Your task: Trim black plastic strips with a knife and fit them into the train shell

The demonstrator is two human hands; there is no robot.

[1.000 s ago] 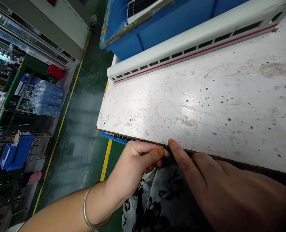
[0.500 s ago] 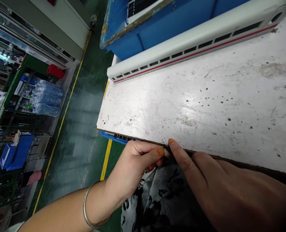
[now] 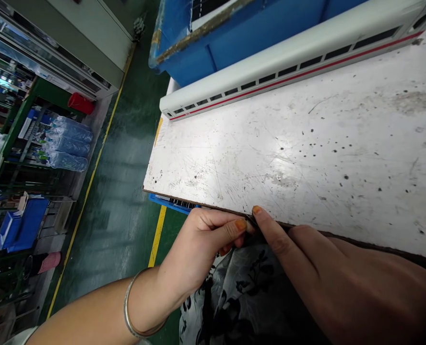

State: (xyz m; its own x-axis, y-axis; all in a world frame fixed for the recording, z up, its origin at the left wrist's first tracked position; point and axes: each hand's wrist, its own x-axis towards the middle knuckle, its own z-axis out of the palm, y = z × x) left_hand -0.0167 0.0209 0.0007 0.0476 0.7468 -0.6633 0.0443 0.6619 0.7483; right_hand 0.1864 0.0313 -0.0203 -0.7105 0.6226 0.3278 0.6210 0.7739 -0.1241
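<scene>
At the table's near edge, my left hand [image 3: 202, 244] is closed, thumb pressed against the bent index finger. A small dark thing may be in that pinch, too hidden to name. Just right of it is my right hand [image 3: 328, 268]. Its index fingertip rests on the brown table edge, and the other fingers curl over and below that edge. The right thumb is out of sight, and so is whatever these fingers grip. Farther back on the scratched white tabletop [image 3: 242, 153] lies a long white model train car shell [image 3: 270, 62] with dark windows and a red stripe.
A blue bin [image 3: 234, 48] stands behind the train shell. Below the table's left part another blue crate [image 3: 173, 203] shows. Patterned cloth [image 3: 234, 287] hangs under my hands. Across the green floor [image 3: 115, 206] are shelving with wrapped bottles [image 3: 69, 143] and blue boxes [image 3: 26, 225].
Both hands keep nearly the same place at the table edge. The view has shifted slightly, and the train shell lies where it was.
</scene>
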